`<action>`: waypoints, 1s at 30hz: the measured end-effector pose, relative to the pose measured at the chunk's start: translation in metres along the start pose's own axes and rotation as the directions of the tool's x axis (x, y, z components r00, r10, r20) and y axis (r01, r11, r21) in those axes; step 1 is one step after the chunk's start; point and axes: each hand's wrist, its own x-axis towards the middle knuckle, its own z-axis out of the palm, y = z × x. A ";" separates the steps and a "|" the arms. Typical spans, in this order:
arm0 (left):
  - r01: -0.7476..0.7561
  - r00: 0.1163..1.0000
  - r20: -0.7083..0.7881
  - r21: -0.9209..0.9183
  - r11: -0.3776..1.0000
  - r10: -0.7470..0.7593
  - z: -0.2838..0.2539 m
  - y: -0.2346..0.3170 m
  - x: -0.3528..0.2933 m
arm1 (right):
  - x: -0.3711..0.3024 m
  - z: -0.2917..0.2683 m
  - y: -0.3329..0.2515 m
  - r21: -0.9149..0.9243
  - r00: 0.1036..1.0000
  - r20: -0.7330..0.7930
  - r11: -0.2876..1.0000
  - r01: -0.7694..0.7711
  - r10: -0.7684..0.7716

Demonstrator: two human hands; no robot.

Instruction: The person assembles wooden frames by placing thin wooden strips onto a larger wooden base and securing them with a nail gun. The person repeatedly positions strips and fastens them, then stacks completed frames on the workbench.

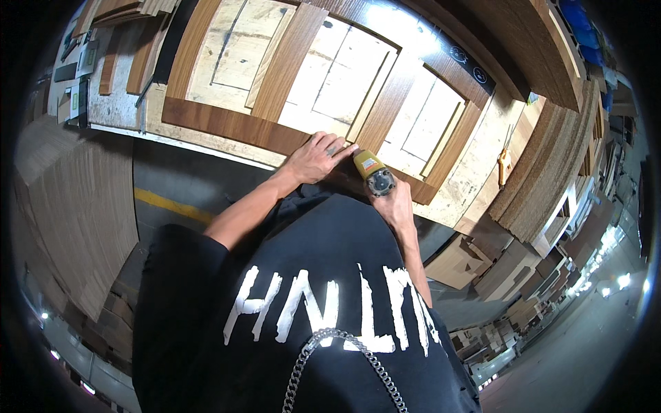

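A brown wooden frame (227,122) with several cross pieces lies flat on the pale workbench top. My left hand (315,158) bears on its near rail, fingers curled over the wood and one digit stretched toward the tool's nose. Just right of it, my right hand (394,203) is closed around a yellow nail gun (369,167) with a dark round rear cap. Its nose sits against the frame where a cross piece meets the near rail; the contact point is hidden. Thin pale strips (441,140) line some of the openings.
An orange-handled tool (505,167) lies on the bench at the right. Beyond it are stacked brown boards (544,165). Wood offcuts (141,58) lie at the upper left. A large dark board (502,41) overhangs the far right, and a cardboard box (458,261) stands below.
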 end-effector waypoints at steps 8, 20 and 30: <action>0.008 0.998 -0.059 -0.148 0.989 -0.017 -0.009 0.002 0.002 | 0.002 -0.017 0.007 -0.071 0.927 -0.192 0.938 -0.340 0.322; -0.006 1.000 -0.028 -0.154 0.988 0.001 -0.012 0.002 0.005 | 0.016 -0.028 0.023 -0.052 0.981 0.025 0.980 -0.193 0.195; 0.005 1.000 -0.003 -0.133 0.991 -0.006 -0.014 0.004 0.004 | 0.005 -0.041 0.039 -0.154 0.991 0.134 0.987 0.046 -0.025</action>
